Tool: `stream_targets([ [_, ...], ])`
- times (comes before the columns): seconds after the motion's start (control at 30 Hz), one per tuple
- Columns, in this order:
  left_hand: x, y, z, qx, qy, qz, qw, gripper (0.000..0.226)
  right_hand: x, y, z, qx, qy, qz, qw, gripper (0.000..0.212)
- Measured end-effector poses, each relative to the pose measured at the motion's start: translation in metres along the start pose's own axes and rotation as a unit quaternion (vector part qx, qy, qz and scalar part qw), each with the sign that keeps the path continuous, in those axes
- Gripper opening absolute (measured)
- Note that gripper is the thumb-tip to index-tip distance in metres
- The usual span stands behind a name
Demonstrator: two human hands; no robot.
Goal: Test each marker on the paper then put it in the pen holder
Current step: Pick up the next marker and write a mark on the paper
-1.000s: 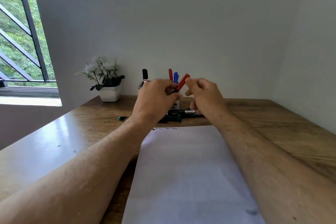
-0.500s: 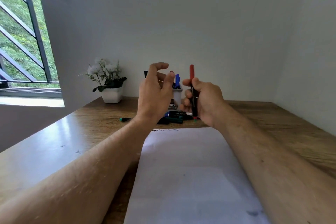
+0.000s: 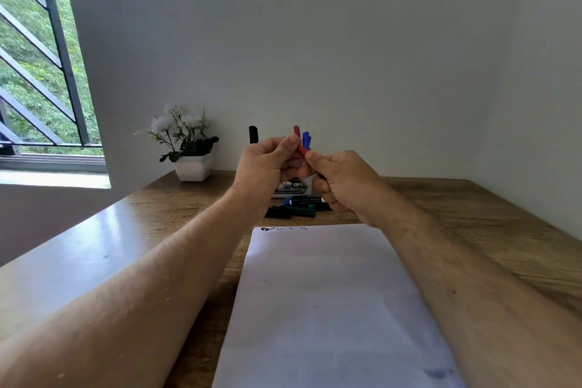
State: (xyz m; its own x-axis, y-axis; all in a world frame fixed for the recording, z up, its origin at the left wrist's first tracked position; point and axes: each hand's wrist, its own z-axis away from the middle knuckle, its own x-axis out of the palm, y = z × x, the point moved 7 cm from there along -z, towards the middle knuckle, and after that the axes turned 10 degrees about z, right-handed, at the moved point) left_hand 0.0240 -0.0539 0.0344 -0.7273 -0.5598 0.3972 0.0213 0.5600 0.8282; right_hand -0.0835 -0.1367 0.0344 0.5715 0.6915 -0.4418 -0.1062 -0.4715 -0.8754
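A plain pale wall and a barred window frame a wooden worktop (image 3: 472,214), where a white sheet of paper (image 3: 321,293) lies lengthwise in front of the person, a few small test marks at its far edge. Beyond it a cluster of untested markers (image 3: 296,206) lies flat, and behind them stands the pen holder (image 3: 294,187), mostly hidden by the hands, with black, red and blue markers already upright in it; a potted plant (image 3: 185,148) sits to its left. Half a second ago the right hand (image 3: 343,181) held the red marker (image 3: 302,149) upright by itself while the left hand (image 3: 267,164) hung open beside it. Now the two have come together above the holder: the left hand's thumb and fingers pinch the red end, and the right hand is curled round the dark barrel lower down, the marker tilted between them. Judging by this, the cap is about to be pulled off or pushed on; which one the view does not settle, since the tip is hidden. Either way this marker is mid-cycle, and several remain on the worktop.
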Motion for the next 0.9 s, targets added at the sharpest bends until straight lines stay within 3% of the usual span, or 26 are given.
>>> stream_targets([
  [0.23, 0.003, -0.003, 0.003, 0.006, 0.016, 0.018, 1.000, 0.023, -0.009, 0.000, 0.003, 0.016, 0.014, 0.043, 0.999, 0.049],
  [0.5, 0.007, 0.001, 0.008, 0.014, 0.028, 0.046, 0.998, 0.021, -0.002, -0.002, 0.003, 0.000, -0.003, -0.015, 1.000, 0.043],
  [0.67, 0.005, 0.004, 0.007, 0.018, 0.034, 0.091, 0.995, 0.021, -0.006, -0.006, 0.003, -0.018, 0.028, 0.047, 0.998, 0.045],
  [0.77, 0.005, 0.005, 0.007, 0.026, 0.036, 0.081, 0.996, 0.020, -0.008, 0.000, 0.003, -0.005, 0.028, 0.063, 0.998, 0.052],
  [0.9, -0.008, 0.016, 0.004, 0.075, 0.094, 0.024, 0.992, 0.021, -0.010, 0.017, 0.005, 0.050, -0.001, 0.032, 0.998, 0.051],
])
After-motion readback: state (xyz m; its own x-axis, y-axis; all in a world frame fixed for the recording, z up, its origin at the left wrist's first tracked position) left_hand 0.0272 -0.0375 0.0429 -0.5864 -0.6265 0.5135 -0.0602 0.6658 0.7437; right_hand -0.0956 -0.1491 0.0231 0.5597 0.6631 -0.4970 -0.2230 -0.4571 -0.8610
